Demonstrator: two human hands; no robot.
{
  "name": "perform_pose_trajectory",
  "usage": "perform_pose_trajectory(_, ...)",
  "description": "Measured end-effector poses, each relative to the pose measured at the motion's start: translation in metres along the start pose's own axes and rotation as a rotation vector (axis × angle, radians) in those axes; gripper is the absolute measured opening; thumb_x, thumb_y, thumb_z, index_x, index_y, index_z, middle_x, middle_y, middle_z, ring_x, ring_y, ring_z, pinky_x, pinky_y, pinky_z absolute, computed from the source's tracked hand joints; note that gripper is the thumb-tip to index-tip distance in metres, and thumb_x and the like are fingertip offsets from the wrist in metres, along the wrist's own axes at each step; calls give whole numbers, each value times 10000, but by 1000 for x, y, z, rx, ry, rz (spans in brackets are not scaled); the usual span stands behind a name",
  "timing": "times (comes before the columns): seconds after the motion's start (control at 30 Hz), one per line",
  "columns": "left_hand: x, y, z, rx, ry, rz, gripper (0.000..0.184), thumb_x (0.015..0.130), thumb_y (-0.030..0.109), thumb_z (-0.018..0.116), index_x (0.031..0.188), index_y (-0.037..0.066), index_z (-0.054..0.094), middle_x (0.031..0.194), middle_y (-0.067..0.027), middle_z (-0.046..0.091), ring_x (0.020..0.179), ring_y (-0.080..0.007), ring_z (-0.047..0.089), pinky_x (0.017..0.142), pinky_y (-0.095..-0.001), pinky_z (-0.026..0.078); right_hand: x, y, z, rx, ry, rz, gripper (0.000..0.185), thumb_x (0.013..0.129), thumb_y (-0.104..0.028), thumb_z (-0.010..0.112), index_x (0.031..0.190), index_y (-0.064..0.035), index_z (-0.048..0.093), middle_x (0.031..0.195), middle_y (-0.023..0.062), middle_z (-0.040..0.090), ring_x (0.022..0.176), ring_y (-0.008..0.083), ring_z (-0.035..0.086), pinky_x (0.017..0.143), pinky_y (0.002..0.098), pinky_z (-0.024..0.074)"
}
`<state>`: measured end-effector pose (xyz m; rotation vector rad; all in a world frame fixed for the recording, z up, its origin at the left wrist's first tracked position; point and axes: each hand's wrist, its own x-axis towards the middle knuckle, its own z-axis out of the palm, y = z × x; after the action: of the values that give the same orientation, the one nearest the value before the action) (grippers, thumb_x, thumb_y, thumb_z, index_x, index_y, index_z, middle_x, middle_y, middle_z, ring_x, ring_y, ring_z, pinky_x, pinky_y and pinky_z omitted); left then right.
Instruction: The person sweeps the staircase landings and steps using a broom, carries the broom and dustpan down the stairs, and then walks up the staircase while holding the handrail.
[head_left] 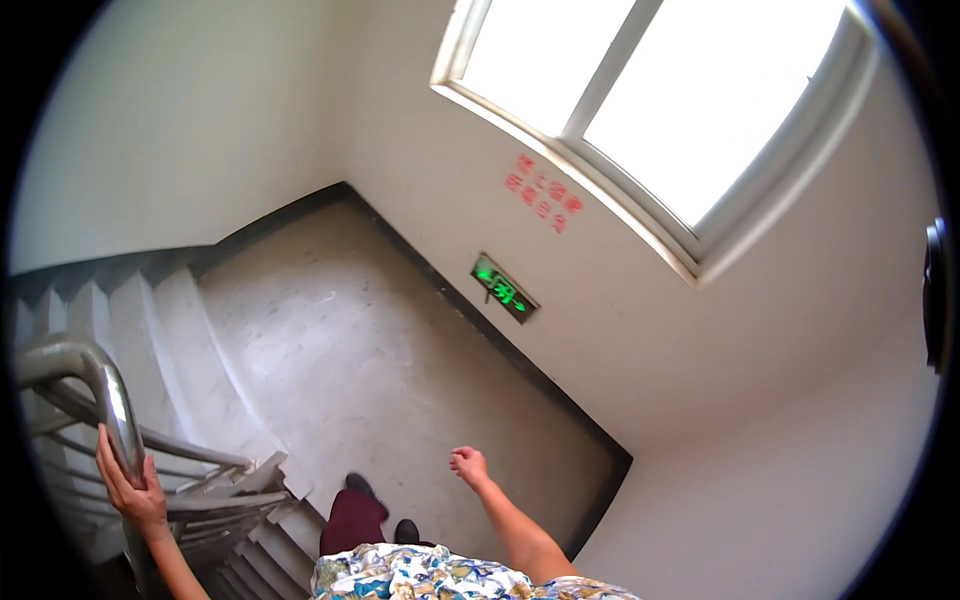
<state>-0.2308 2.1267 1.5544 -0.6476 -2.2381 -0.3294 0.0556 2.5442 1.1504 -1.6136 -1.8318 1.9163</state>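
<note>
My left hand lies against the metal handrail at the lower left, its palm on the rail and the thumb apart from the fingers. Over the landing floor, my right hand hangs in the air with its fingers curled in; whether anything small is inside cannot be made out. Below are my dark shoes, maroon trousers and a patterned top.
Steps lead off the landing at the left, and more steps lie below the railing. A green lit exit sign is low on the wall, under red lettering and a bright window.
</note>
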Motion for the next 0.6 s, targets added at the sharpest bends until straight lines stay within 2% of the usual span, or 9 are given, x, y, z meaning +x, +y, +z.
perform_pose_trajectory(0.1, -3, -22, 9, 12, 3, -10, 614, 806, 306, 628, 1277, -30, 424, 1243, -201, 492, 1133, -371, 480, 951, -404, 380, 17, -14, 60, -279, -238, -19, 218, 827, -189, 557, 985, -52, 619, 765, 66, 648, 646, 136, 618, 538, 266, 480)
perform_pose_trajectory(0.17, 13, -54, 8, -26, 48, 4, 664, 796, 382, 634, 1256, -53, 435, 1210, -212, 512, 1096, -364, 509, 923, -394, 409, 14, -30, 107, -731, -329, -387, 247, 816, -220, 562, 980, -50, 633, 759, 98, 659, 652, 168, 627, 591, 291, 493)
perform_pose_trajectory(0.23, 25, -96, -18, -91, 113, 49, 706, 794, 449, 628, 1218, -87, 454, 1200, -222, 514, 1082, -364, 520, 902, -385, 428, -13, -57, 151, -738, -377, -328, 279, 801, -251, 569, 970, -41, 639, 771, 117, 663, 651, 188, 634, 626, 301, 502)
perform_pose_trajectory(0.3, 12, -143, -75, -15, 104, 78, 770, 792, 537, 585, 1198, -106, 460, 1142, -244, 541, 1031, -375, 550, 859, -387, 452, -58, -30, 175, -757, -414, -310, 261, 800, -222, 571, 972, -38, 637, 768, 104, 664, 640, 169, 633, 592, 297, 504)
perform_pose_trajectory(0.37, -19, -194, -138, 17, 104, 49, 788, 783, 565, 577, 1190, -101, 469, 1119, -250, 552, 999, -370, 567, 848, -391, 458, -120, -38, 194, -650, -494, -84, 244, 794, -185, 579, 978, -33, 631, 753, 90, 657, 632, 152, 629, 538, 289, 498)
perform_pose_trajectory(0.4, -31, -207, -170, 12, 88, -14, 798, 771, 568, 591, 1191, -99, 469, 1112, -252, 555, 988, -369, 573, 823, -387, 473, -141, -45, 196, -657, -530, -39, 235, 795, -170, 584, 980, -32, 628, 744, 87, 652, 619, 153, 627, 513, 286, 491)
perform_pose_trajectory(0.5, -70, -209, -253, 184, 1, -143, 797, 754, 587, 602, 1208, -56, 475, 1126, -250, 548, 989, -348, 579, 786, -366, 498, -148, -64, 171, -699, -581, 82, 203, 805, -135, 585, 973, -27, 627, 735, 91, 644, 573, 166, 619, 455, 294, 478)
perform_pose_trajectory(0.6, -67, -203, -269, 263, -38, -169, 790, 745, 601, 602, 1227, -10, 465, 1134, -233, 545, 968, -331, 588, 767, -355, 510, -113, -114, 172, -660, -500, 88, 185, 813, -137, 558, 948, -28, 623, 708, 85, 633, 536, 160, 606, 416, 283, 465)
